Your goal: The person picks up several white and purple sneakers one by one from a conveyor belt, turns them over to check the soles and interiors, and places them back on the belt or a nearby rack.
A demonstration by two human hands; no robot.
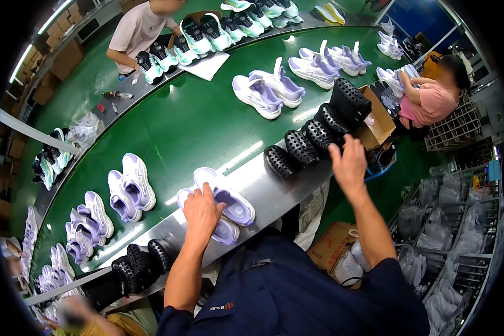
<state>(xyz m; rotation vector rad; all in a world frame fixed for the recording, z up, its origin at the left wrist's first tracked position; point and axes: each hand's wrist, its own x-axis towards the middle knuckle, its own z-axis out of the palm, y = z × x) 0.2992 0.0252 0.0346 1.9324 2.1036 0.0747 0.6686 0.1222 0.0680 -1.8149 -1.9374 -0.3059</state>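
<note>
Lavender-and-white trainers sit under your left hand [201, 211]: your palm lies flat on the nearer shoe [221, 228], fingers spread over it rather than closed round it, and the second shoe of the pair [227, 196] lies just beside it, touching your fingertips. Both rest on the steel rim [274, 187] of the conveyor, close to its near edge, so there is little room toward you and plenty of bare green belt [190, 129] beyond the pair.

Your right hand [348, 164] is up and well apart to the right, fingers curled against the end of a row of black perforated shoe lasts [319, 134] lined along the same steel rim; you cannot tell whether it actually grips one. Just past it an open cardboard box [378, 120] crowds the rim's outer edge.

Farther out, another lavender pair [130, 187] lies to your left on the belt, more black lasts [143, 260] sit at the rim lower left, and two pairs [269, 89] lie ahead. Across the belt a person in a pale shirt [137, 28] handles teal-soled shoes [199, 33]; a person in pink [431, 98] sits at right.
</note>
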